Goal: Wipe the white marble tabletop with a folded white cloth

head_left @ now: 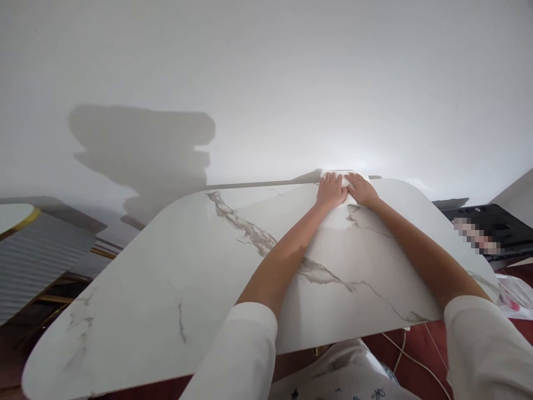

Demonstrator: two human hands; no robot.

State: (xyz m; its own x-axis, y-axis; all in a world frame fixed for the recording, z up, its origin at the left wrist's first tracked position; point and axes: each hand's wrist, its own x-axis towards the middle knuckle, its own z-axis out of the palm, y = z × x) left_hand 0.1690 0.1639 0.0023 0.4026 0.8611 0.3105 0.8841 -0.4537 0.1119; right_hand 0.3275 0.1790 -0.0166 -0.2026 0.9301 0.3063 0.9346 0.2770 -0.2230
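Note:
A white cloth (344,181) lies bunched at the far edge of the table (200,266), against the wall. My left hand (332,190) presses down on the cloth's left part, its fingers stretched forward. Beside it, my right hand (361,189) rests on the right part with its fingers spread. The two hands nearly touch at the thumbs and hide much of the cloth. The tabletop is white with grey-brown marble veining and rounded corners.
A white wall (266,83) rises directly behind the table. On the left stands a ribbed grey piece of furniture (45,261) with a gold rim. A black case-like object (514,219) and a clear plastic bag (516,291) are at the right. White cables (416,361) cross the red floor.

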